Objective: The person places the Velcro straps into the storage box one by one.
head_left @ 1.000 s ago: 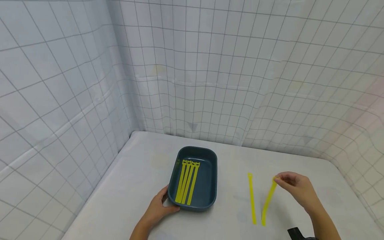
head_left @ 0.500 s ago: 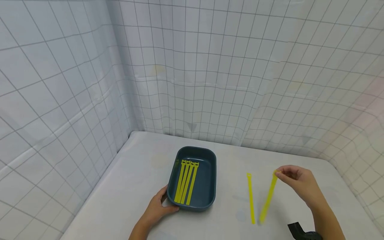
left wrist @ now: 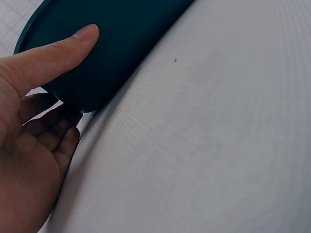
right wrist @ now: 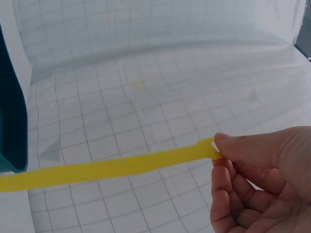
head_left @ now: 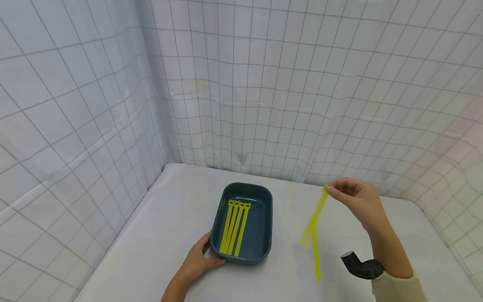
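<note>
My right hand (head_left: 356, 201) pinches a yellow hook-and-loop cable tie (head_left: 320, 203) by its slotted head, between thumb and fingers. The tie hangs down to the left, its lower end blurred. In the head view it crosses the top of a second yellow cable tie (head_left: 317, 258), which lies on the table. My left hand (head_left: 196, 260) grips the near left corner of a dark teal tray (head_left: 260, 230), thumb along the near wall and fingers round the other side. Inside the tray, several yellow cable ties (head_left: 236, 230) lie side by side, heads at the far end.
The white-covered table (head_left: 181, 209) bears the tray left of the loose tie. Gridded white curtains (head_left: 241, 96) stand behind the table and along its sides. A black camera mount (head_left: 364, 268) sits on my right wrist, above a pale sleeve (head_left: 398, 287).
My right hand has risen and moved left and away with the pinched cable tie, which now swings over the one on the table. The left hand and tray stay in place.
</note>
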Action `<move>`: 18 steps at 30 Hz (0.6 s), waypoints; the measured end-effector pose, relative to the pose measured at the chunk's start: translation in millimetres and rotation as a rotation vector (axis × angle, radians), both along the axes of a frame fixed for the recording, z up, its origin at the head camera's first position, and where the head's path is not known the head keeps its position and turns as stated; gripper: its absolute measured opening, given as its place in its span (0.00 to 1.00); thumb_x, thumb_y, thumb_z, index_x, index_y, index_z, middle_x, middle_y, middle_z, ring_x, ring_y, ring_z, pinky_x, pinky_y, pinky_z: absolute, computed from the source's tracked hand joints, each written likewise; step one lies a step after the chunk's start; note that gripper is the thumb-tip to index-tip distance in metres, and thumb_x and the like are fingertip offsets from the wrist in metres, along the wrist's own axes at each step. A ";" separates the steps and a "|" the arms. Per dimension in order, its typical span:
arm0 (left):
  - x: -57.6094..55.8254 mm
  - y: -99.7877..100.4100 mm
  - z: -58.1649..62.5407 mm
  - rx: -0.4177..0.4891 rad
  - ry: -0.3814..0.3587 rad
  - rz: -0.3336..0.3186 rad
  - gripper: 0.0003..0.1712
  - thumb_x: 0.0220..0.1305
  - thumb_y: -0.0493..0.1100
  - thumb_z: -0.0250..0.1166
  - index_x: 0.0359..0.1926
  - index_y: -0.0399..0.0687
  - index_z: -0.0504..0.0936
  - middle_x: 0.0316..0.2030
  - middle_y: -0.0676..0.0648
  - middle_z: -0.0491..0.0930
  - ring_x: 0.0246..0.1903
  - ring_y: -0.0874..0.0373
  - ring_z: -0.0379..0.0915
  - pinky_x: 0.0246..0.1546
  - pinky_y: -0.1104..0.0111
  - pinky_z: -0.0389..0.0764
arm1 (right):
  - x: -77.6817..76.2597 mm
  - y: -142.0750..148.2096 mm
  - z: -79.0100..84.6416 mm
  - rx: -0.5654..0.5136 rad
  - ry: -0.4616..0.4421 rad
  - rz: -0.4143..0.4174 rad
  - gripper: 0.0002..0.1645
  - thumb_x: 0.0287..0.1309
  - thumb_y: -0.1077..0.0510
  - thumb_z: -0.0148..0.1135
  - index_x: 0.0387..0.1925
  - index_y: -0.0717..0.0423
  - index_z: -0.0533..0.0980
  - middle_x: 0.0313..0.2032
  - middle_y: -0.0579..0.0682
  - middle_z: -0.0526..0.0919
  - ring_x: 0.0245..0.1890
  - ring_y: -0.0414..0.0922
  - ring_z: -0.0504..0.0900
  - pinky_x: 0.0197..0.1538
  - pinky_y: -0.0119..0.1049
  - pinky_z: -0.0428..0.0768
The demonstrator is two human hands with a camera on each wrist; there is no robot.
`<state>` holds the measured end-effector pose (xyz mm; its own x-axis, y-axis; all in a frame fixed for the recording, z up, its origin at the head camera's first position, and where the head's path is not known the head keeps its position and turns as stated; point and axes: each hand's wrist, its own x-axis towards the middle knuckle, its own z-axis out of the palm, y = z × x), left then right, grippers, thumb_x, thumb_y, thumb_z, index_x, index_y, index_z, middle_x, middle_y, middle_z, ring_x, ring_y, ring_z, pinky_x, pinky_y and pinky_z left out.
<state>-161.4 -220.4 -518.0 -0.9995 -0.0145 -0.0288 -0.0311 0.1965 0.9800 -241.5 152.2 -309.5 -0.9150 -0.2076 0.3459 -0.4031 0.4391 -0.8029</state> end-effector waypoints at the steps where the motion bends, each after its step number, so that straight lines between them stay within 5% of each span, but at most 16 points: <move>1: 0.0 -0.3 -0.3 0.002 0.001 0.000 0.56 0.34 0.43 0.79 0.66 0.39 0.60 0.64 0.40 0.61 0.64 0.46 0.52 0.64 0.60 0.57 | -1.5 -5.2 1.5 -0.024 0.008 0.012 0.15 0.53 0.56 0.66 0.35 0.65 0.79 0.31 0.49 0.83 0.31 0.42 0.79 0.35 0.26 0.80; 9: -0.4 -0.3 -1.5 0.018 0.007 0.000 0.55 0.34 0.41 0.79 0.65 0.39 0.60 0.64 0.40 0.61 0.65 0.46 0.52 0.64 0.61 0.57 | -10.0 -42.0 1.5 -0.198 -0.019 0.118 0.12 0.50 0.61 0.68 0.33 0.68 0.79 0.30 0.52 0.83 0.31 0.43 0.79 0.37 0.30 0.81; 18: -0.2 -0.3 -1.5 0.020 0.016 -0.001 0.56 0.34 0.41 0.79 0.66 0.39 0.60 0.63 0.40 0.62 0.64 0.46 0.52 0.64 0.60 0.56 | -11.5 -76.8 -8.8 -0.215 -0.095 0.180 0.13 0.51 0.59 0.67 0.35 0.67 0.79 0.32 0.54 0.83 0.35 0.47 0.79 0.43 0.32 0.81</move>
<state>-161.6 -220.7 -519.5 -0.9998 -0.0127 -0.0130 -0.0151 0.1768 0.9841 -253.0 75.3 -318.2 -0.9006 -0.3003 0.3142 -0.3777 0.1832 -0.9076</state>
